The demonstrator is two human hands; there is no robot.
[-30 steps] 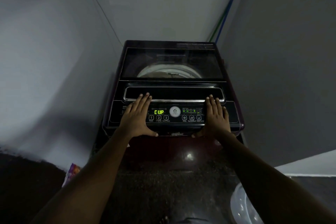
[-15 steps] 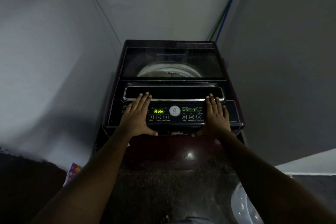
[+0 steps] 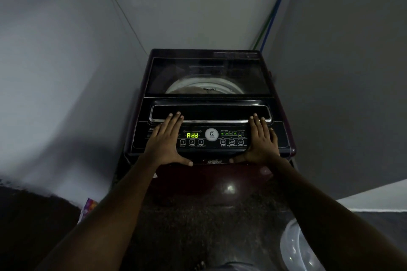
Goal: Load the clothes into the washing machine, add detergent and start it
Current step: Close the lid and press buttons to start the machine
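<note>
Green letters on the display (image 3: 192, 135) now spell "Add"; a second ago they read "CUP". Nothing else has changed. My left grip (image 3: 164, 141) and right grip (image 3: 262, 138) stay flat on the control panel (image 3: 282, 136), open, with straight fingers holding nothing. Their fingertips reach the chrome handle (image 3: 211, 120) of the lid, and the thumbs spread along the near edge.

I take the two alternating words as the machine asking for a cup of detergent. That would mean it is powered and waiting, and the detergent step is not yet done.

The washing machine (image 3: 204, 53) stands straight ahead in the far corner, close between the left and right walls. Its dark glass lid (image 3: 207, 72) is down. Through it I see the pale drum rim (image 3: 220, 86), but I cannot tell whether clothes lie inside.

The Start/Pause button (image 3: 200, 142) sits uncovered between my grips, nearer the left one.

The closed lid is the main thing in my way, and both grips are already at its handle. No detergent bottle shows. A bright packet (image 3: 88, 207) lies on the floor at near left, and I cannot tell what is in it. A clear plastic tub (image 3: 295, 246) sits at near right. Blue and green hoses (image 3: 269, 20) run down the far right corner.
</note>
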